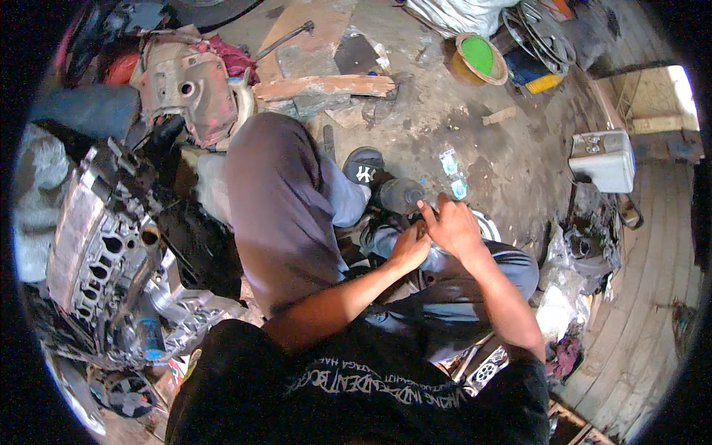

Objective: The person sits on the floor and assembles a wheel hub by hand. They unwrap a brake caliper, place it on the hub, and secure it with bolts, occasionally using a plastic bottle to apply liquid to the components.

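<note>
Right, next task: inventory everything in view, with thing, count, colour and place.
Large engine part: one, silver-grey, left
Metal cover: one, tan and reddish, upper left
Wooden board: one, brown, upper centre
Sack: one, white, top
Tub: one, brown, green inside, upper right
Packets: two, blue-green, floor right of centre
Round object: one, dark, centre
Box: one, pale grey, right
Clear plastic: uncountable, whitish, lower right
Other clutter: uncountable, mixed, around the edges
Shoe: one visible, black, centre
Trousers: one pair, grey, centre
Shirt: one, black, bottom
Left hand: one, bare, centre
Right hand: one, bare, right of centre
</note>
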Demonstrator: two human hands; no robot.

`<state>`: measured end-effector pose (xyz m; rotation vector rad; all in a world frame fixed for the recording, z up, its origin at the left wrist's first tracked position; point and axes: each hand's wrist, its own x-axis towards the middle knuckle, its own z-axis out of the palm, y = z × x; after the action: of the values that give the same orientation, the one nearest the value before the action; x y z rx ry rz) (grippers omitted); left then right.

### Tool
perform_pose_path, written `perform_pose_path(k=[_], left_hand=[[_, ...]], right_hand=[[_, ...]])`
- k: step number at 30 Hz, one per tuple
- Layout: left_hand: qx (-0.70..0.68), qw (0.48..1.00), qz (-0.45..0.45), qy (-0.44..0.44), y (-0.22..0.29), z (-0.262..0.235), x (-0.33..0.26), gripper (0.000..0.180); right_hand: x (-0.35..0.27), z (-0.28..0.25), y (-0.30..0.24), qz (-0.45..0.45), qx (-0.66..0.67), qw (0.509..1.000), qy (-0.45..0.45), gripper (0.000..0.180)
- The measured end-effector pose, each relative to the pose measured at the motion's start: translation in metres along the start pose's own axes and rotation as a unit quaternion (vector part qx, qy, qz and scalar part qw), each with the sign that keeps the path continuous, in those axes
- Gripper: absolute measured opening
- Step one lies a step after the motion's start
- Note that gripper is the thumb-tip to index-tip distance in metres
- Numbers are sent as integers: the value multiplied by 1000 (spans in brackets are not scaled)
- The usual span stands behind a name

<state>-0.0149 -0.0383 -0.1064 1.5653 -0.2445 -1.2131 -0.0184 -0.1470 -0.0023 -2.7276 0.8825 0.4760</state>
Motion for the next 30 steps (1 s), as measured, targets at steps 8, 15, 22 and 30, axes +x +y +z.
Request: perform_pose_path(k=[8, 15, 22, 30], left_hand=[[21, 998, 44, 44, -19, 9, 11, 36], [61, 997, 28, 43, -15, 10, 14, 44], [60, 997, 41, 21, -30, 11, 24, 56], [73, 997, -4, 13, -36, 13, 30, 57]], right_hand=[[1, 12, -3, -12, -4, 999, 51, 53], [9, 31, 11, -19, 9, 998, 60, 45], [6, 27, 4, -30, 40, 997, 60, 31], [9, 39, 10, -74, 84, 985, 134, 18]])
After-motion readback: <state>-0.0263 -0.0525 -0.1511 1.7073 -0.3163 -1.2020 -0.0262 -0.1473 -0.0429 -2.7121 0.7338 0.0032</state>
